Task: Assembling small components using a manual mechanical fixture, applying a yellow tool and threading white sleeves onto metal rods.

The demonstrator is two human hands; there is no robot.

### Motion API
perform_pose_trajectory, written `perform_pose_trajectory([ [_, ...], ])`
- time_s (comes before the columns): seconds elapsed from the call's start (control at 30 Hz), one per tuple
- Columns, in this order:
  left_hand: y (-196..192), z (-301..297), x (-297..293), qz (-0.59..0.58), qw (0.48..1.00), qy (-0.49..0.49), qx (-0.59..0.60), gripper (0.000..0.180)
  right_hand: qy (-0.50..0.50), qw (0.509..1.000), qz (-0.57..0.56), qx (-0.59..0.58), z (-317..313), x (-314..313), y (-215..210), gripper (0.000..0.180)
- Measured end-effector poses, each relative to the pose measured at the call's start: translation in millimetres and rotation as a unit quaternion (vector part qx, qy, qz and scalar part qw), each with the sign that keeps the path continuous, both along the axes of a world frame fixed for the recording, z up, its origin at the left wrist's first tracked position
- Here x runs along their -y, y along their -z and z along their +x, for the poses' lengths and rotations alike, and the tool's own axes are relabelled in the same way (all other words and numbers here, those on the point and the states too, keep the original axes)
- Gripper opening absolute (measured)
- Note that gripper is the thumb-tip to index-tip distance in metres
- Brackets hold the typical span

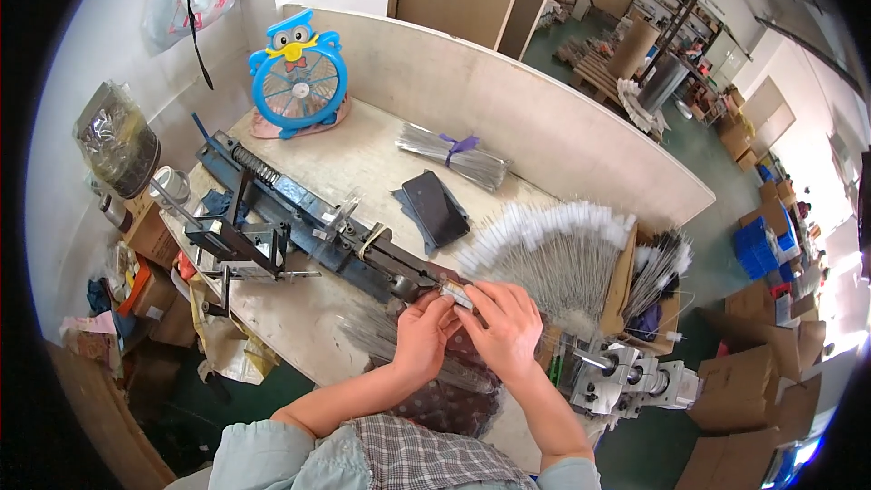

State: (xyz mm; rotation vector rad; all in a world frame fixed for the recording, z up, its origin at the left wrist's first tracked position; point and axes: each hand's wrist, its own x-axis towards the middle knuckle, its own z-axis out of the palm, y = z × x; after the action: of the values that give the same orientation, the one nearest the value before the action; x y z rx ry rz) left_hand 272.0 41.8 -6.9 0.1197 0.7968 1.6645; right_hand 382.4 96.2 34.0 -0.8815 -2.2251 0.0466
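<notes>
My left hand (422, 336) and my right hand (504, 327) meet at the near end of a long blue metal machine (308, 218) on the workbench. Together their fingertips pinch a small metal piece (456, 294) by the machine's end. Whether it is a loose wire or part of the machine I cannot tell. Just right of my right hand lies a fan of wire brushes with white bristle tips (553, 240). A loose pile of thin wires (367, 331) lies left of my left hand.
A tied bundle of wires (454, 156), a black phone (436, 207) and a blue bird-shaped fan (298, 77) sit further back on the bench (363, 150). A grey metal motor unit (626, 377) stands to my right. Cardboard boxes (753, 399) crowd the floor at right.
</notes>
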Motion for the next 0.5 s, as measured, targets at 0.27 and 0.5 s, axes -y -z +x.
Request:
perform_pose_trajectory([
  [0.27,2.0,-4.6,10.9,-0.001,1.0,0.016,0.002,0.055,0.031,0.993,-0.054,0.097,21.1,11.8,-0.3,0.019],
  [0.5,-5.8,-1.3,11.2,0.003,0.996,0.065,-0.054,0.068,0.025,0.993,-0.085,0.076,31.5,11.9,-6.9,0.014],
])
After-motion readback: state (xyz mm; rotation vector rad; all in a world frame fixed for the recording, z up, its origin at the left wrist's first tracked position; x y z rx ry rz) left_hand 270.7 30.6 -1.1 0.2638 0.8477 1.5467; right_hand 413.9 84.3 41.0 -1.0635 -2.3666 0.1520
